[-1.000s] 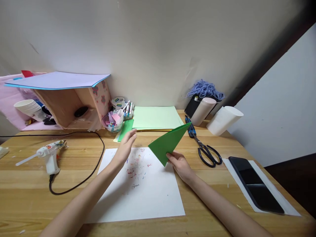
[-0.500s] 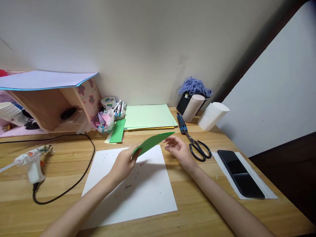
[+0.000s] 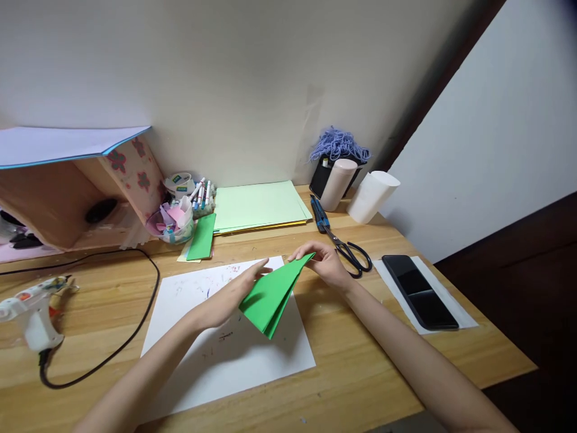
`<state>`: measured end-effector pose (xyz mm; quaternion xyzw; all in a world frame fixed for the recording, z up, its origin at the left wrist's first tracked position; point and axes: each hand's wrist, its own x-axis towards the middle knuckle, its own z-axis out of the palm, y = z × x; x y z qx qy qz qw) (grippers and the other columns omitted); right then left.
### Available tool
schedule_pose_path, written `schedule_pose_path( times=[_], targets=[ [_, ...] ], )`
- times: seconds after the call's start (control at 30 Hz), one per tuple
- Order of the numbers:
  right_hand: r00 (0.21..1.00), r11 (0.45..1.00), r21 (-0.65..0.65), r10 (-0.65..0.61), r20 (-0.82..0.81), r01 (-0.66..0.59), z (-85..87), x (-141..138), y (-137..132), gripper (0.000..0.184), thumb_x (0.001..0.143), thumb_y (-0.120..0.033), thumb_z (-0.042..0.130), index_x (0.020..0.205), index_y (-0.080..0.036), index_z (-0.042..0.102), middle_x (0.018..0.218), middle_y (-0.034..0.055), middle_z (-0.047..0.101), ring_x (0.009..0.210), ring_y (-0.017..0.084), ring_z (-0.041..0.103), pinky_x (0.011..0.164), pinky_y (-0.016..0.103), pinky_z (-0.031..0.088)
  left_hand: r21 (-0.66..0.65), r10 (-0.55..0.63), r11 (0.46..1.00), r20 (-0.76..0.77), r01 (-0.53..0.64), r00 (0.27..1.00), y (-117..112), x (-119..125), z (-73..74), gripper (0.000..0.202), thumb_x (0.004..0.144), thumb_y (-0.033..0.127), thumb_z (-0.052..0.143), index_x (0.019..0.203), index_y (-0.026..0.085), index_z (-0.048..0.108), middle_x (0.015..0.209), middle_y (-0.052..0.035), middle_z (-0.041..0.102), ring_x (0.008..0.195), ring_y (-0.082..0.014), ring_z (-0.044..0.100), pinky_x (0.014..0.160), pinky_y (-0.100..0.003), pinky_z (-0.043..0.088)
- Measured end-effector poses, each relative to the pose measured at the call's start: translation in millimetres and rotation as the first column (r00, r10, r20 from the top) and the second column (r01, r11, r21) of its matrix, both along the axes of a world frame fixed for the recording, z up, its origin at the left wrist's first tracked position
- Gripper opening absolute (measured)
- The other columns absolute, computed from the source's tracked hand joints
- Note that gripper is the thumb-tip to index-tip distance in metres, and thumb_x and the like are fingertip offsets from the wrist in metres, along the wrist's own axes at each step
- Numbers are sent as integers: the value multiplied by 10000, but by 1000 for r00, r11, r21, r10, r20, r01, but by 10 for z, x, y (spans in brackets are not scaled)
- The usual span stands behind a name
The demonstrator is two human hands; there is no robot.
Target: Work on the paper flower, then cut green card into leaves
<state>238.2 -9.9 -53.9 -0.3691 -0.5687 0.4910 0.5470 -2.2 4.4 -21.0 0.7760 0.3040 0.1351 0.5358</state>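
Observation:
A folded sheet of green paper is held in the air, tilted, its layers slightly apart along the lower right edge. My left hand is at its left edge, the fingers reaching behind the paper and partly hidden by it. At the far right corner, my right hand pinches the paper between thumb and fingers. Below lies a white sheet with small coloured marks. Black-handled scissors rest just beyond my right hand, beside a blue-and-black utility knife.
At left are a hot glue gun with its black cord and an open box. A tub of scraps, green strips and a pale green paper stack stand behind. A phone and a white roll are at right.
The green paper has turned so its broad face and open fold show, and it sits lower. My right hand has closed on its far corner. The view has shifted slightly right.

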Motion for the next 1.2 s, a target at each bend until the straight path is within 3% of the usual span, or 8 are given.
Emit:
schedule_pose_path(
  times=[0.1,0.2,0.37,0.67,0.83,0.9,1.03,1.2],
  targets=[
    [1000,999,-12,30,7,-30,27,9,-9,120,736,-312,641,752,-201,601,827,40,682,825,175,634,763,357,504,-54,62,996,-99,-68,993,60,228,-19,472,812,540,399,1034,176,601,975,-81,634,854,-222,575,708,-299,441],
    [1000,1000,-19,1,7,-1,72,42,0,150,745,-334,629,792,-194,603,851,46,675,853,175,628,771,341,499,-62,68,995,-98,-74,993,97,404,-21,416,769,533,469,798,145,615,705,-24,604,614,-160,528,527,-238,381],
    [992,977,-197,-101,-72,85,69,115,62,310,789,-461,527,902,-177,579,770,36,639,652,129,615,578,260,517,106,231,968,-41,-226,972,83,454,0,363,793,493,445,768,162,590,711,-13,590,643,-156,508,538,-227,363],
    [986,952,-299,106,125,-64,17,-18,14,309,722,-442,609,667,-155,510,503,-16,592,425,92,549,422,192,433,243,355,911,-46,-334,934,84,454,-63,385,822,490,386,650,175,526,586,18,502,568,-140,439,531,-233,304],
    [959,957,-247,-84,270,153,33,173,88,315,809,-456,473,729,-158,538,646,35,639,529,122,595,489,232,458,269,412,878,-9,-395,911,115,436,-86,387,838,456,371,573,182,435,531,34,416,537,-126,392,515,-229,262],
    [810,907,-138,-277,517,398,51,396,99,260,848,-376,419,776,-164,550,745,65,657,653,143,612,584,253,463,269,440,863,13,-427,898,143,414,-96,384,839,459,370,578,182,422,537,33,401,540,-126,385,514,-229,259],
    [121,761,84,-210,970,644,30,840,27,121,762,-233,509,800,-133,567,899,164,630,861,255,588,665,311,413,273,503,820,71,-502,861,199,373,-106,380,839,468,371,609,175,446,559,30,402,551,-125,382,521,-229,265],
    [10,813,-12,7,1000,582,-62,924,-52,194,684,-218,529,839,-102,545,853,181,622,797,275,600,612,297,383,199,558,786,183,-586,810,224,347,-77,357,844,456,377,652,171,472,606,29,432,587,-124,400,545,-225,287]
  ],
)
